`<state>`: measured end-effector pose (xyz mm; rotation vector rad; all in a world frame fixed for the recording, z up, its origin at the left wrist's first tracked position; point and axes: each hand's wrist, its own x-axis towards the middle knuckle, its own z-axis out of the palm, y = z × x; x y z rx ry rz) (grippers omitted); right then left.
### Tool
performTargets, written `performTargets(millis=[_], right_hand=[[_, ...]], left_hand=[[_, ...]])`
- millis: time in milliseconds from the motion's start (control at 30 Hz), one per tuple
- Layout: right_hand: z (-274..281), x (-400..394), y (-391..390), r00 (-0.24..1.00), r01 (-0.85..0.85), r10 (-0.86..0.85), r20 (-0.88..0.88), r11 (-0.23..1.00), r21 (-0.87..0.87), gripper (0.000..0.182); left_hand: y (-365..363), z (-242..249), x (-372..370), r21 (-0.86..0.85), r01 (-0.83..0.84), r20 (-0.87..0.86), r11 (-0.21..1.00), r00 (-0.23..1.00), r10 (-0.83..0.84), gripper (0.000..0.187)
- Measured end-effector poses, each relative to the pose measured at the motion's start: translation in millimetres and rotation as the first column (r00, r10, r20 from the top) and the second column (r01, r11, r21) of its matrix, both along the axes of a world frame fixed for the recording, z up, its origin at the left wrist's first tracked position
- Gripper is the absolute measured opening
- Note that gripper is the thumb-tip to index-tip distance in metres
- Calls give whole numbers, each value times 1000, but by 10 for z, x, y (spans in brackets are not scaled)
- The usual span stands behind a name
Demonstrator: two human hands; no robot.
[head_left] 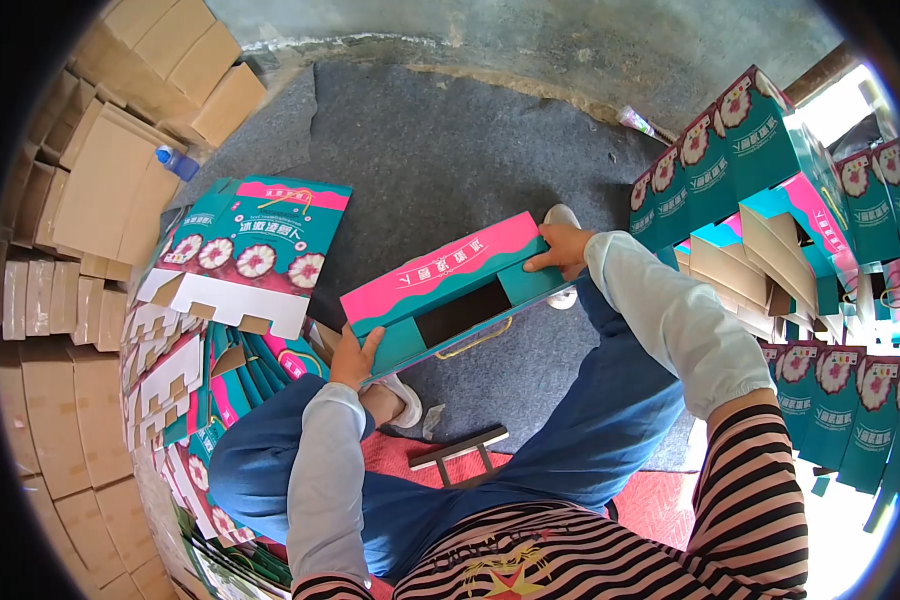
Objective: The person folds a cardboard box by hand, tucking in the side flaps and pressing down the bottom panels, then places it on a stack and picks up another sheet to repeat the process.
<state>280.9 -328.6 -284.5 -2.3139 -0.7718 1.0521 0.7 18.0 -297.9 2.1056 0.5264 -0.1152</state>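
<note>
A long pink and teal carton (pixel 440 262) is held between my two hands above my lap, its pink flap standing up and a dark gap showing in its middle. My left hand (pixel 354 357) grips the near left corner, thumb on the teal edge. At the right end, my right hand (pixel 562 250) holds the other corner, with its thumb over the teal flap. A yellow cord handle (pixel 475 341) hangs along the carton's near side. Flattened printed cartons (pixel 280 235) lie in a pile to the left.
Brown cardboard boxes (pixel 75 410) are stacked along the left side, with a blue bottle (pixel 177 162) on them. Folded teal cartons (pixel 760 140) stand at the right. A dark-topped metal frame (pixel 458 447) lies between my legs on red cloth (pixel 395 456).
</note>
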Motion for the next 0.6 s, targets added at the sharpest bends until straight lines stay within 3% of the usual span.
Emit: performTargets(millis=[167, 267, 367, 467, 533, 600], right_hand=[[-69, -4, -7, 995, -38, 36, 98, 999, 16, 62], [-32, -7, 31, 988, -46, 62, 141, 992, -114, 62], [-171, 40, 12, 988, -57, 72, 138, 992, -112, 64], [190, -55, 87, 991, -129, 130, 28, 991, -30, 68], [410, -82, 79, 963, -149, 146, 226, 989, -4, 68], [791, -128, 81, 931, -84, 100, 350, 995, -60, 67]], left_hand=[[14, -50, -9, 14, -7, -24, 1000, 1000, 7, 66], [-4, -39, -2, 44, -18, -32, 999, 999, 19, 66], [-12, -13, -6, 14, -38, -27, 999, 999, 38, 65], [79, -126, -48, 155, 25, -59, 988, 998, -16, 62], [98, -88, -43, 70, -2, -33, 998, 999, 4, 59], [89, 111, -19, 109, -72, 6, 991, 997, 72, 55]])
